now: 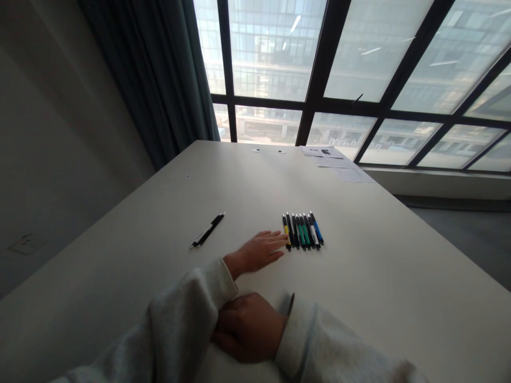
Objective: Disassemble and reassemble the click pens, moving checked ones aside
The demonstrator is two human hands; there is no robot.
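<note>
My left hand reaches over the white table with its fingers stretched out, open. Its fingertips are at the yellow-and-black pen, the leftmost in a row of several pens lying side by side. Along this row are black pens, green pens, a white-and-black pen and, at the right end, a blue pen. Nearer to me, my right hand rests low beside the left sleeve, fingers curled under. Whether anything is inside it is hidden. Two slanted pens lie together left of my left hand.
The white table stretches to the window. Printed sheets lie at its far right corner, and two small white pieces near the far edge. A dark curtain hangs at the left. A wall socket is beyond the left edge.
</note>
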